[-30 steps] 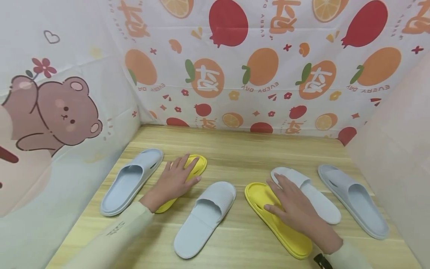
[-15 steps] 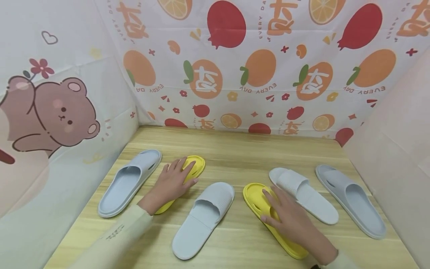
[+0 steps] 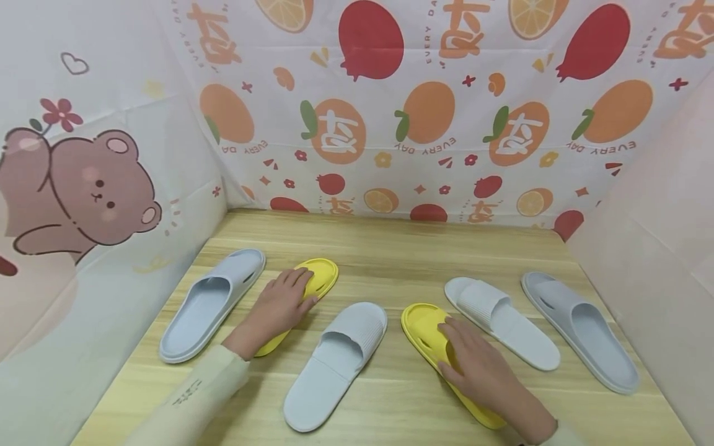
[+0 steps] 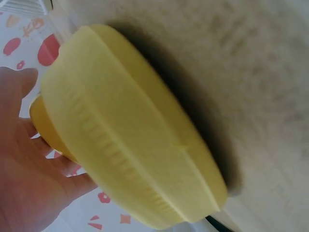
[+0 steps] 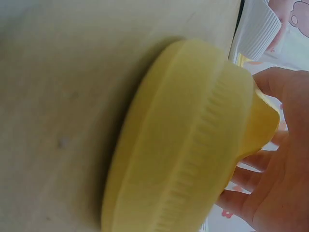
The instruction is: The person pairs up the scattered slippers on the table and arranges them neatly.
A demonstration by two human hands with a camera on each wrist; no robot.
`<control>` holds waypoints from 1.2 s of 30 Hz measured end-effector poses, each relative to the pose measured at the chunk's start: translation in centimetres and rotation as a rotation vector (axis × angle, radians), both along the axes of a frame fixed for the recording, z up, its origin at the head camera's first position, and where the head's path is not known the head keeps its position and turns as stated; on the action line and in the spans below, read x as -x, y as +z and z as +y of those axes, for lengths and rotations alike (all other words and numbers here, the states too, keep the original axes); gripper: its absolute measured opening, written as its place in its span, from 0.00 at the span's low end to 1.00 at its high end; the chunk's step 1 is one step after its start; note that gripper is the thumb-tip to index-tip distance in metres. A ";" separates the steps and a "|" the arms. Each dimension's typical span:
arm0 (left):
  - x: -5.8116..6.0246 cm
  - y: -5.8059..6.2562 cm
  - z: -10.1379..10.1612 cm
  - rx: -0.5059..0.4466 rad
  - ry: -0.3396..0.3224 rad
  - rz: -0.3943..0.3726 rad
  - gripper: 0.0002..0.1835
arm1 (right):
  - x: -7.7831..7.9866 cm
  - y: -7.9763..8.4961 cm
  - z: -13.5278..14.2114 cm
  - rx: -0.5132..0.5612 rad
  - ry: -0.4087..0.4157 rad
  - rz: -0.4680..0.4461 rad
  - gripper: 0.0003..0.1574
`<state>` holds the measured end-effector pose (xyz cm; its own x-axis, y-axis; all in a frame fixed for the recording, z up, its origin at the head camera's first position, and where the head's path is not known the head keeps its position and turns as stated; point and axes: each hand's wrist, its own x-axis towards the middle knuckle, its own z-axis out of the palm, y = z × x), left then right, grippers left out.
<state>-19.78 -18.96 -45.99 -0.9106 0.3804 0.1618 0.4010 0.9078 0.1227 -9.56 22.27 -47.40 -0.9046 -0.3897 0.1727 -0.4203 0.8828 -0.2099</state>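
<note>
At left, my left hand [image 3: 279, 303] grips a yellow slipper [image 3: 321, 272] across its strap, fingers bent over the top and thumb at the right edge. In the left wrist view the slipper's heel [image 4: 130, 130] fills the middle and hides the fingertips. My right hand [image 3: 480, 359] grips the other yellow slipper [image 3: 422, 319] over its strap, with the thumb along its left edge. Its heel [image 5: 178, 145] stands large in the right wrist view, the hand wrapping the strap beyond it. Both yellow slippers lie flat on the wooden surface.
A grey-blue slipper [image 3: 195, 313] lies at far left, its like [image 3: 599, 341] at far right. One white ribbed slipper [image 3: 320, 387] is between my hands; another white slipper [image 3: 524, 331] lies right of my right hand. Printed cloth walls [image 3: 385, 124] enclose the wooden surface [image 3: 385, 248].
Both hands have lowered onto the yellow slippers, and their fingers have gone from spread to bent over the straps. The slippers stay in place; the view has shifted slightly.
</note>
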 end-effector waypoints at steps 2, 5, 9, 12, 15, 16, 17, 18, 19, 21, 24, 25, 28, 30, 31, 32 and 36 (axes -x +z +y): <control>0.0 0.1 -0.1 -0.011 0.005 -0.007 0.30 | 0.0 -0.1 0.0 0.011 -0.005 -0.003 0.40; -0.2 0.3 -0.2 -0.027 -0.002 -0.006 0.28 | 0.0 -0.1 0.0 0.017 -0.007 -0.005 0.38; -0.2 0.4 -0.2 -0.066 -0.004 -0.010 0.27 | 0.1 -0.1 0.1 0.015 0.002 -0.003 0.38; -0.3 0.3 -0.3 -0.080 0.005 -0.032 0.28 | 0.2 -0.1 0.2 -0.002 0.011 0.011 0.39; -0.3 0.3 -0.5 -0.080 0.011 -0.057 0.29 | 0.2 0.0 0.4 -0.017 0.017 0.022 0.39; -0.3 0.3 -0.6 -0.076 0.009 -0.064 0.30 | 0.2 0.0 0.4 -0.023 0.017 0.024 0.39; -0.3 0.2 -0.6 -0.072 0.007 -0.068 0.30 | 0.2 0.0 0.5 -0.026 0.018 0.024 0.39; -0.3 0.2 -0.7 -0.068 0.002 -0.070 0.30 | 0.2 0.0 0.5 -0.027 0.020 0.023 0.40; -0.3 0.2 -0.8 -0.065 -0.002 -0.074 0.31 | 0.2 0.1 0.5 -0.027 0.022 0.020 0.40; -0.1 0.1 -0.9 -0.054 -0.010 -0.082 0.31 | 0.2 0.1 0.5 -0.023 0.025 0.014 0.39; -0.1 0.2 -1.1 -0.042 -0.017 -0.094 0.31 | 0.1 0.2 0.5 -0.008 0.031 -0.002 0.39; -0.1 0.2 -1.2 -0.041 -0.015 -0.102 0.31 | 0.1 0.3 0.5 -0.001 0.031 -0.007 0.39; -0.1 0.3 -1.2 -0.044 -0.013 -0.119 0.31 | 0.0 0.4 0.5 0.017 0.025 -0.030 0.39; -0.1 0.5 -1.2 -0.052 -0.010 -0.127 0.31 | 0.0 0.4 0.5 0.027 0.012 -0.046 0.38; -0.1 0.5 -1.1 -0.056 -0.010 -0.131 0.31 | 0.0 0.4 0.5 0.028 0.004 -0.054 0.38; 0.0 0.6 -1.1 -0.062 -0.011 -0.131 0.31 | 0.1 0.4 0.5 0.030 -0.005 -0.062 0.38; -0.2 0.9 -0.9 -0.083 -0.019 -0.122 0.31 | 0.2 0.3 0.4 0.035 -0.032 -0.078 0.39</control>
<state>-19.62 -19.91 -45.07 -0.9183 0.3874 0.0819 0.3953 0.8851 0.2457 -9.74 22.68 -47.12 -0.9277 -0.3554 0.1145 -0.3734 0.8870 -0.2719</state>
